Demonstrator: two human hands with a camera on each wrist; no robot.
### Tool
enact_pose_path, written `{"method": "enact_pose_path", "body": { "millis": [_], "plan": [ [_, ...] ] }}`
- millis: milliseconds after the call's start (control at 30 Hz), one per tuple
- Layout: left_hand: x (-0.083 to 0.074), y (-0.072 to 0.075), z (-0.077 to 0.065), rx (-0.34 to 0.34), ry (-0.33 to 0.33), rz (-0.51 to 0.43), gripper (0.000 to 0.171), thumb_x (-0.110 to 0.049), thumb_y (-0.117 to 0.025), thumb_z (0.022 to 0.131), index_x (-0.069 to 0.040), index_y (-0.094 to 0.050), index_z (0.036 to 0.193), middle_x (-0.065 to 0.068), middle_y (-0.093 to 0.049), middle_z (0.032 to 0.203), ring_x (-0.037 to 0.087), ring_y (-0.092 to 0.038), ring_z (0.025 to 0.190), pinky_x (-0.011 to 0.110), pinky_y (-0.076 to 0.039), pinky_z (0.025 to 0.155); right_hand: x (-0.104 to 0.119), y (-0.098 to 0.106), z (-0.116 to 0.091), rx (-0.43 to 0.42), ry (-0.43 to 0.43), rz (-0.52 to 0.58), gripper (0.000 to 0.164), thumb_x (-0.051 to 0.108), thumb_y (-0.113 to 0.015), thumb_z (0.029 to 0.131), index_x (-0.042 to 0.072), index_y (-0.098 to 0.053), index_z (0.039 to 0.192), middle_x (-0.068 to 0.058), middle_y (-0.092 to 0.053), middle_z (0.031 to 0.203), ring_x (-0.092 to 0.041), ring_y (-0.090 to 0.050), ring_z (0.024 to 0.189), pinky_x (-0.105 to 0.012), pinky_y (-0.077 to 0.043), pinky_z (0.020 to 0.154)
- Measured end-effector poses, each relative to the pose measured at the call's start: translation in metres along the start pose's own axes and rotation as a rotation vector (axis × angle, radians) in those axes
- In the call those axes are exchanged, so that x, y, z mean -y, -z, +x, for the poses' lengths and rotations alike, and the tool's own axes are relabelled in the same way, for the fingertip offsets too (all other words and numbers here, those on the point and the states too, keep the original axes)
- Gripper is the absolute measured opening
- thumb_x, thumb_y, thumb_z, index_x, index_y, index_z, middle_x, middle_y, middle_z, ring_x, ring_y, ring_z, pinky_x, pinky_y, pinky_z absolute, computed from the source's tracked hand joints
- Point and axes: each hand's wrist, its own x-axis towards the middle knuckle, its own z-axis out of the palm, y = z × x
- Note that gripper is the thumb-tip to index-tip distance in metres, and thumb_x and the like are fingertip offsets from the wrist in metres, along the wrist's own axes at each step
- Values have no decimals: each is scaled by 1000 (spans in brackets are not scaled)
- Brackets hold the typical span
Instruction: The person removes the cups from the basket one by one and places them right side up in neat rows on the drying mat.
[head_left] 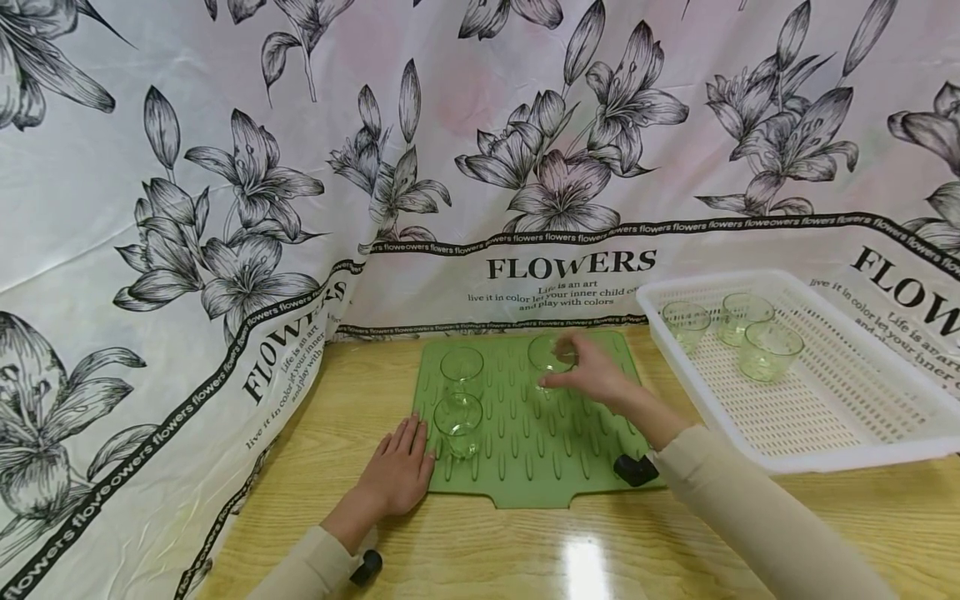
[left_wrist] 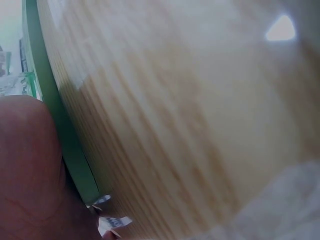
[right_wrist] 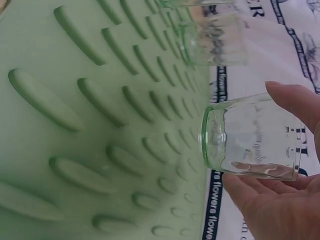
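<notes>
My right hand [head_left: 594,368] grips a clear, green-tinted drinking glass [right_wrist: 255,137] between thumb and fingers. This glass is over the back of a green ridged drying mat [head_left: 525,479]; whether its base touches the mat I cannot tell. My left hand [head_left: 397,471] lies flat at the mat's left edge with its fingers straight. Two more glasses stand on the mat's left side, one at the back [head_left: 461,372] and another in front of it [head_left: 458,423]. In the left wrist view, the left hand [left_wrist: 27,165] is beside the mat's green edge [left_wrist: 70,145].
A white perforated plastic basket [head_left: 720,417] stands on the right, with three similar glasses in it: left [head_left: 686,323], back [head_left: 746,315] and front [head_left: 770,350]. Wooden tabletop [head_left: 480,554] lies around the mat. Flower-printed cloth [head_left: 420,292] hangs behind and along the left.
</notes>
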Motion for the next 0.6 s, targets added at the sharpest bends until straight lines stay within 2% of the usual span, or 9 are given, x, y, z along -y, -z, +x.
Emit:
{"method": "enact_pose_path", "body": {
  "millis": [100,467,600],
  "plan": [
    [1,-2,1,-1,1,5,63,-37,-26,113,2,-21,162,21,-13,169,38,-15,156,58,-20,123,-3,-7,5,13,4,5,70,18,-83,87,-4,-44,140,-31,-46,146,-48,-43,137,-57,-42,110],
    [5,-6,4,-19,-3,14,63,-38,-27,113,1,-23,162,20,-14,169,37,-16,156,57,-21,122,-4,-27,19,13,-3,-71,75,23,-84,86,-3,-44,143,-28,-49,144,-44,-47,133,-56,-45,107],
    [6,-8,5,-27,-8,6,62,-38,-28,113,1,-24,162,20,-15,169,37,-16,156,57,-22,122,-8,-33,25,15,-14,-62,73,20,-83,87,-4,-42,144,-28,-48,143,-44,-47,132,-56,-46,105]
  ]
}}
